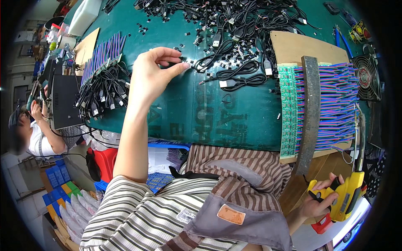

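Note:
My left hand (155,73) hovers over the green table mat, its thumb and fingertips apart, beside scattered small black connectors (230,60). One small piece lies right at the thumb tip; I cannot make out whether it touches. In my right hand (321,198) is a yellow soldering gun (348,196), its metal tip pointing up along the board's right side. To the left of the gun, a row of green circuit boards (288,108) with blue, red and black wires (337,113) lies on a wooden board, under a metal bar (309,113).
Black USB cables (247,21) are heaped at the back. Finished-looking cable bundles (102,90) with wires (102,56) lie at the left. A small fan (367,77) and blue-handled pliers (344,39) sit at the right. Another person (42,129) works at far left, by a black box (65,100).

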The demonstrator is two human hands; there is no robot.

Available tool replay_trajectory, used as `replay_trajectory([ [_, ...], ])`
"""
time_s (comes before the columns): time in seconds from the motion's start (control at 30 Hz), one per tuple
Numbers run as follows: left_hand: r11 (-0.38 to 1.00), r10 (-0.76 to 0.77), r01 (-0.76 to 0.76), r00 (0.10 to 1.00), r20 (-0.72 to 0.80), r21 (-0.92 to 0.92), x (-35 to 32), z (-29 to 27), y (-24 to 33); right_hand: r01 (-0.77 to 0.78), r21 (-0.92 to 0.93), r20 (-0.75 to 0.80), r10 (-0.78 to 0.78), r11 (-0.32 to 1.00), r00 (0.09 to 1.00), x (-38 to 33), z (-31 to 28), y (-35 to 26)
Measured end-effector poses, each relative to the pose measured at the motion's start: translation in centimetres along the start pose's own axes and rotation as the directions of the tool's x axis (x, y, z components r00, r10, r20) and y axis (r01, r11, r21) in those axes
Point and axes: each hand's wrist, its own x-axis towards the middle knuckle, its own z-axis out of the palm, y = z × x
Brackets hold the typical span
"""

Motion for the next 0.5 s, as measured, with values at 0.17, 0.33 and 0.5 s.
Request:
replay_trajectory([
  [0.17,1.000,-0.005,0.004,0.991,0.136,0.005,0.3,0.5,-0.5,-0.059,0.038,0.049,0.057,0.998,0.997,-0.3,0.6,-0.5],
  [0.33,0.979,0.117,-0.130,0.989,0.087,0.159,-0.9,1.5,1.7,-0.100,0.016,0.041,0.099,0.995,0.994,-0.7,1.5,-1.1],
  [0.5,0.979,0.205,-0.206,0.978,-0.027,-0.011,-2.8,3.5,4.4,-0.052,0.085,0.113,0.042,0.995,0.993,-0.6,1.9,-1.4],
])
